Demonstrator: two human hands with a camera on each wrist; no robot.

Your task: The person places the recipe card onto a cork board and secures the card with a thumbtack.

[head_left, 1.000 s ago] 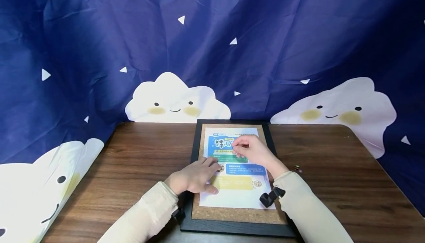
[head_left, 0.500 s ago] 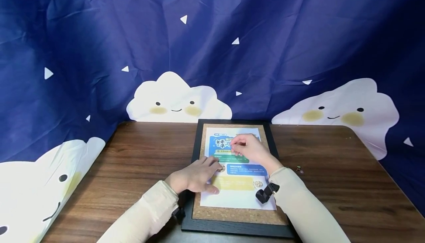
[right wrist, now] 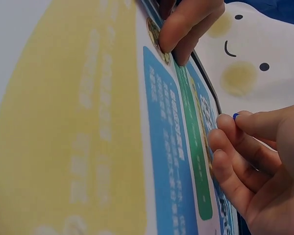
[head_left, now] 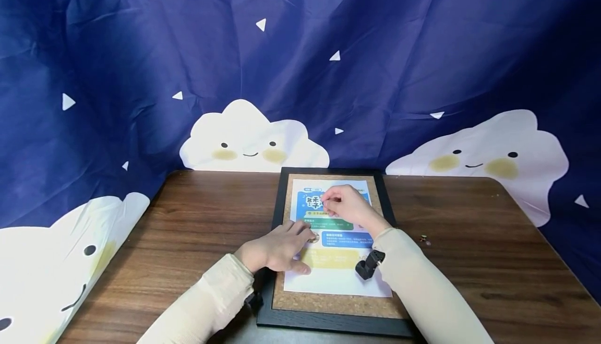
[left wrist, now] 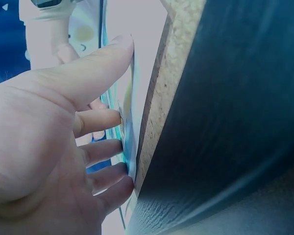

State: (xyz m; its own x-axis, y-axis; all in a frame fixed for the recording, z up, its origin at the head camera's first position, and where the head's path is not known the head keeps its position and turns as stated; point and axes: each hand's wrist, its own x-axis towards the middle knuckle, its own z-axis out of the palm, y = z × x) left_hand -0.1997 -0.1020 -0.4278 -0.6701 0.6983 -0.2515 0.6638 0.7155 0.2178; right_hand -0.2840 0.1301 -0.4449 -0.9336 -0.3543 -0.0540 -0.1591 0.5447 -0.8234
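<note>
A printed poster (head_left: 335, 284) lies on a cork board (head_left: 338, 305) in a black frame (head_left: 335, 324). My left hand (head_left: 277, 247) rests on the poster's left side with fingers spread; in the left wrist view its fingertips (left wrist: 116, 118) touch the paper. Over the blue title area at the top, my right hand (head_left: 349, 205) pinches a tiny blue pushpin (right wrist: 235, 116) between thumb and forefinger. Only a blue bit of the pin shows; the rest is hidden by the fingers.
Several tiny coloured pieces (head_left: 423, 239) lie on the brown wooden table (head_left: 469, 265) to the right of the board. Behind the table hangs a dark blue cloth (head_left: 300, 46) with white clouds and triangles.
My right hand has moved slightly left and up over the poster, still pinching. The left hand has stayed in place on the paper.
</note>
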